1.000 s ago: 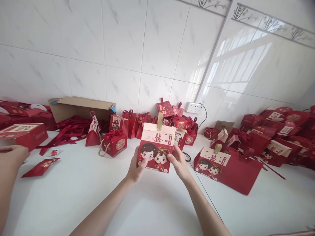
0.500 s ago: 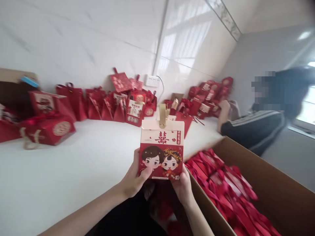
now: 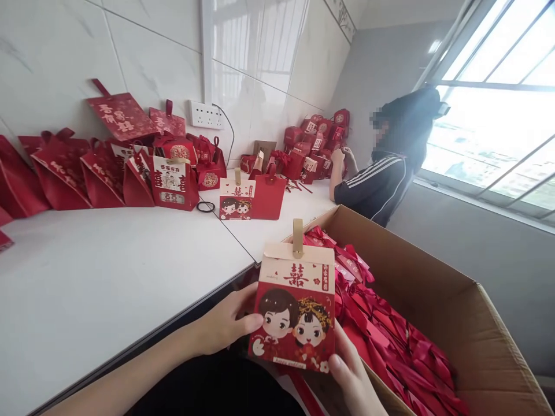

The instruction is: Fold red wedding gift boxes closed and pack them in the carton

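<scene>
red 囍 on held gift box (image 3: 296,320), 囍 on matching box beyond (image 3: 236,200), 喜 on white-panelled box (image 3: 174,184)

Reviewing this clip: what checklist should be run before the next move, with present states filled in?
1. Left hand on the printed box: ok, thumb at its left edge.
2. Right hand on it: ok, at the lower right corner.
3. Top flap folded down: ok.
4. Box contents: cannot tell, it looks closed.
5. Carton open on top: ok; red packages inside.
6. Other person apart from the box: ok, beyond the carton.
</scene>
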The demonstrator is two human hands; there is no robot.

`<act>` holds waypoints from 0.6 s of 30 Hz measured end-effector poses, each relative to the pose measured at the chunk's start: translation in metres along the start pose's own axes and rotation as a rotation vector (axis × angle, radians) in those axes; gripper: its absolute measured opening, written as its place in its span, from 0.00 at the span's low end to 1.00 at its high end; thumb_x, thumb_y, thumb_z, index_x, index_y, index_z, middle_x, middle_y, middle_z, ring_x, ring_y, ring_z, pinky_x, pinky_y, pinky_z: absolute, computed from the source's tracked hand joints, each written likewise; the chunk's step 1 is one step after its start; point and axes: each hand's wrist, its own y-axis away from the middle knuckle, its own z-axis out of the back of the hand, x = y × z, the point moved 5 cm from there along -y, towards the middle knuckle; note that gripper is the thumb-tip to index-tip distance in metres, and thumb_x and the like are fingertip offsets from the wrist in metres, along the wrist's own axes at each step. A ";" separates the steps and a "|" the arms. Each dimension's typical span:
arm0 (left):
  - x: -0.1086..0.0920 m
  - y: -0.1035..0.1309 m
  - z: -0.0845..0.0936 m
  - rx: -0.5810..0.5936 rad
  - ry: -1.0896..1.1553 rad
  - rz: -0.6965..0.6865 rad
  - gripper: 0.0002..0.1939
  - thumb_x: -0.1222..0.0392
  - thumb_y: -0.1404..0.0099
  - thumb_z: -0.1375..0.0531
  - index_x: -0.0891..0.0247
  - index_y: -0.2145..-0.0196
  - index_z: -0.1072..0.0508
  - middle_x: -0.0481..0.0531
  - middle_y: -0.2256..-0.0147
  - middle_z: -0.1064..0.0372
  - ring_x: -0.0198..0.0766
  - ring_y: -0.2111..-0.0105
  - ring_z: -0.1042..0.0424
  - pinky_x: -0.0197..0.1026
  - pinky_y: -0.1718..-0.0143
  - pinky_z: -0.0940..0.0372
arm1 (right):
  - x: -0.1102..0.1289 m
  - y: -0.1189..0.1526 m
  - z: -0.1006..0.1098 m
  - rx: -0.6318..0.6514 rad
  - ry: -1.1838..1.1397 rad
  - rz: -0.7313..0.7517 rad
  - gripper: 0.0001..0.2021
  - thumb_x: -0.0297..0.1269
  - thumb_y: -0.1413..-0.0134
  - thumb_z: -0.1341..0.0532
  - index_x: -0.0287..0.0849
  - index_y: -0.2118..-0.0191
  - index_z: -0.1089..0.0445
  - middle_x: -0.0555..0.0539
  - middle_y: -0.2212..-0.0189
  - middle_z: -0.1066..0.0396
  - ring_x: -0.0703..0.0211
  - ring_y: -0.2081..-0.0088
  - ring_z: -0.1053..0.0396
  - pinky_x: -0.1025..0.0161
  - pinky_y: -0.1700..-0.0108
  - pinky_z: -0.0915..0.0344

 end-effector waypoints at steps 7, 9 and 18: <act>-0.005 -0.004 -0.011 0.028 -0.123 -0.073 0.31 0.46 0.40 0.43 0.61 0.42 0.41 0.60 0.46 0.36 0.51 0.48 0.35 0.50 0.49 0.37 | 0.015 0.010 0.001 0.024 -0.005 -0.064 0.42 0.61 0.63 0.35 0.46 0.42 0.42 0.40 0.46 0.34 0.44 0.44 0.38 0.54 0.45 0.38; -0.008 -0.006 -0.014 0.027 -0.136 -0.089 0.31 0.46 0.40 0.43 0.62 0.43 0.40 0.60 0.47 0.35 0.51 0.49 0.34 0.50 0.50 0.36 | 0.015 0.011 0.003 0.052 0.010 -0.053 0.43 0.62 0.63 0.36 0.45 0.42 0.42 0.39 0.45 0.35 0.42 0.43 0.40 0.52 0.44 0.40; -0.016 -0.013 -0.030 0.046 -0.225 -0.138 0.31 0.43 0.40 0.45 0.63 0.45 0.38 0.60 0.52 0.31 0.47 0.56 0.29 0.44 0.55 0.34 | 0.007 0.023 0.024 0.134 0.136 -0.060 0.48 0.64 0.60 0.39 0.41 0.38 0.51 0.36 0.39 0.46 0.42 0.39 0.47 0.51 0.41 0.45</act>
